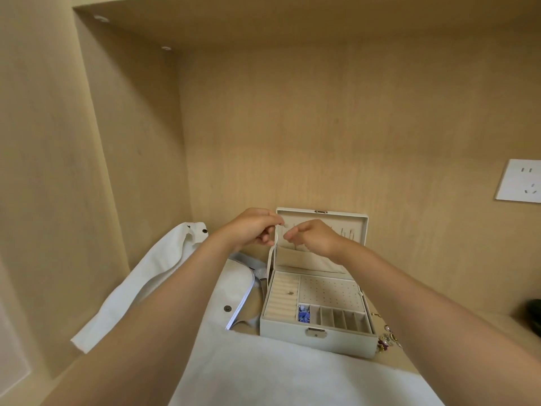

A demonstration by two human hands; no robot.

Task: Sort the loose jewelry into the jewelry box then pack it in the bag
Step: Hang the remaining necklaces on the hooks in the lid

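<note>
The pale jewelry box (316, 329) stands open on the shelf, its lid (359, 227) upright against the back wall. Blue pieces (304, 313) lie in its front left compartment, and a small ring (290, 293) sits in the ring rolls. Loose jewelry (389, 340) lies right of the box. In front of the lid's upper left, my left hand (251, 230) pinches a tiny pale jewelry piece at its fingertips. My right hand (313, 237) pinches right beside it, fingertips nearly touching the left's. The piece is too small to identify. The white bag (263, 376) lies under my forearms.
The bag's flap (152, 273), with snap buttons, drapes to the left against the side wall. A wall socket (518, 181) sits at the right on the back panel. A dark object (534, 315) shows at the right edge. Wooden walls enclose the niche.
</note>
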